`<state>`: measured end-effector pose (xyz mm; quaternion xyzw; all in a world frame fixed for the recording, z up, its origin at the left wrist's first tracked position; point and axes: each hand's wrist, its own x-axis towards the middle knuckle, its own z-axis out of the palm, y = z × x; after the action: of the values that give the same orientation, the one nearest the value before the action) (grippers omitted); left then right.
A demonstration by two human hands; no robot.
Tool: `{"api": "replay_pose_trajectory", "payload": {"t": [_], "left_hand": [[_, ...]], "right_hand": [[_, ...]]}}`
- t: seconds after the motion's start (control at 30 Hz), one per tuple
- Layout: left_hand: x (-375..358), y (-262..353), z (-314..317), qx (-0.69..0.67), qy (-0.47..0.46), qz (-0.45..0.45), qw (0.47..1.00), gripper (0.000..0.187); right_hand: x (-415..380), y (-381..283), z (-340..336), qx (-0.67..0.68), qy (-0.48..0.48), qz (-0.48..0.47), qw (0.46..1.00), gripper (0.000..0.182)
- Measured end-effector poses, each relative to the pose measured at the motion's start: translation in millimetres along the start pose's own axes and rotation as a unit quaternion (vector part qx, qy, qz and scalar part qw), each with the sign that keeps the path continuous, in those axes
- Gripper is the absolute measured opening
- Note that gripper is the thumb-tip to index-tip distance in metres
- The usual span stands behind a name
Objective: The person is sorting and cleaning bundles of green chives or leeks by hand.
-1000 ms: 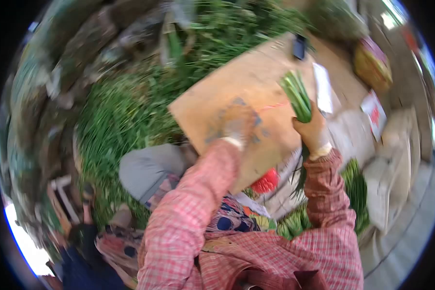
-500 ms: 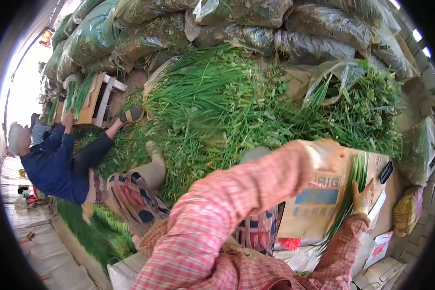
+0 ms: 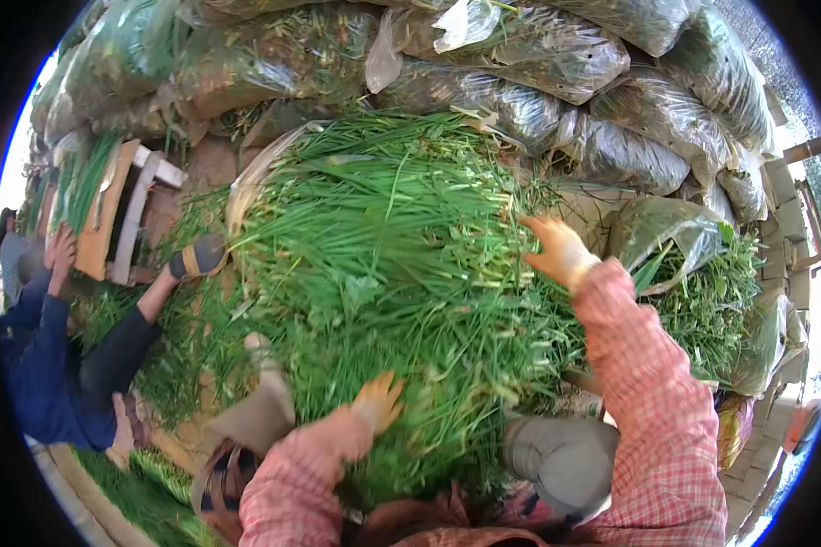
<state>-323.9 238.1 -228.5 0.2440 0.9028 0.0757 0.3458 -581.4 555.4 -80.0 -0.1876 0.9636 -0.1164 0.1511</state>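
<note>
A large heap of long green stalks point(image 3: 365, 219), looking like scallions or chives, fills the middle of the head view. At its near side, my left hand point(image 3: 379, 401) lies on the greens with fingers spread. My right hand point(image 3: 556, 248) reaches to the heap's right edge, by the pale stalk ends, its fingers apart. Both hands look covered by thin gloves, and neither grips anything I can see. Leafy weeds and loose stems point(image 3: 429, 383) are mixed into the near part of the heap.
Stuffed plastic sacks point(image 3: 511, 55) are stacked along the back. An open clear bag point(image 3: 675, 237) of greens lies right. At left, a person in blue point(image 3: 46, 365) sits with a hand at stalks on a wooden stand point(image 3: 109, 214). My knee point(image 3: 561, 465) is near the front.
Both hands have left the cardboard and its small bundle of stalks, which are now out of view. They have moved over the heap and spread apart. My view has turned downward.
</note>
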Motion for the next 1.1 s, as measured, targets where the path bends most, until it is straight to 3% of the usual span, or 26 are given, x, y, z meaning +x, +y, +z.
{"api": "replay_pose_trajectory", "payload": {"t": [0.13, 0.23, 0.3, 0.33, 0.37, 0.4, 0.43, 0.47, 0.5, 0.6, 0.7, 0.77, 0.87, 0.97, 1.1], "left_hand": [[-6.1, -14.4, -8.8, -0.032, -0.019, 0.06, 0.998, 0.057], [19.2, -33.6, -35.7, -0.032, -0.123, 0.137, 0.982, 0.057], [40.7, -46.9, -76.2, -0.07, -0.229, 0.179, 0.954, 0.055], [53.5, -54.2, -97.1, -0.09, -0.279, 0.201, 0.935, 0.054], [63.9, -61.8, -110.4, -0.11, -0.216, 0.217, 0.946, 0.053], [72.6, -69.3, -123.1, -0.129, -0.154, 0.232, 0.952, 0.051], [79.9, -76.0, -142.4, -0.157, 0.054, 0.239, 0.957, 0.047], [99.3, -83.2, -160.6, -0.244, 0.118, 0.235, 0.934, 0.043], [121.8, -92.7, -177.6, -0.33, 0.158, 0.229, 0.902, 0.041], [174.2, -114.4, -216.7, -0.424, 0.312, 0.156, 0.836, 0.031], [204.1, -128.2, -230.8, -0.536, 0.313, 0.075, 0.78, 0.028], [223.8, -135.0, -232.9, -0.438, 0.398, 0.061, 0.803, 0.027], [265.7, -156.3, -247.8, -0.228, 0.502, 0.045, 0.833, 0.025], [314.6, -200.9, -241.4, 0.034, 0.487, -0.085, 0.869, 0.042], [304.5, -212.6, -228.7, 0.024, 0.371, -0.138, 0.918, 0.058]], "right_hand": [[155.2, -4.7, 31.3, -0.171, 0.104, -0.15, 0.968, 0.055], [252.7, -7.2, 58.5, -0.269, 0.184, -0.167, 0.931, 0.062], [303.4, 2.0, 80.1, -0.332, 0.186, -0.164, 0.91, 0.068], [315.6, 2.7, 80.4, -0.335, 0.138, -0.149, 0.92, 0.08], [329.4, 11.0, 91.6, -0.364, 0.123, -0.129, 0.914, 0.095], [333.7, 15.0, 98.8, -0.36, 0.107, -0.122, 0.919, 0.097], [334.1, 17.2, 101.2, -0.356, 0.091, -0.113, 0.923, 0.099], [334.6, 17.9, 103.2, -0.341, 0.089, -0.12, 0.928, 0.102], [329.0, 18.1, 108.1, -0.371, 0.112, -0.135, 0.912, 0.092], [317.5, 28.2, 122.2, -0.265, 0.075, -0.05, 0.96, 0.071], [305.5, 17.1, 123.5, -0.262, 0.093, -0.045, 0.96, 0.066], [301.7, 18.0, 122.9, -0.254, 0.124, -0.056, 0.958, 0.068], [307.6, 29.1, 125.9, -0.162, 0.102, 0.024, 0.981, 0.083], [316.9, 50.2, 130.1, -0.115, 0.098, 0.03, 0.988, 0.099], [324.3, 58.6, 117.2, -0.094, 0.023, 0.066, 0.993, 0.101]]}}
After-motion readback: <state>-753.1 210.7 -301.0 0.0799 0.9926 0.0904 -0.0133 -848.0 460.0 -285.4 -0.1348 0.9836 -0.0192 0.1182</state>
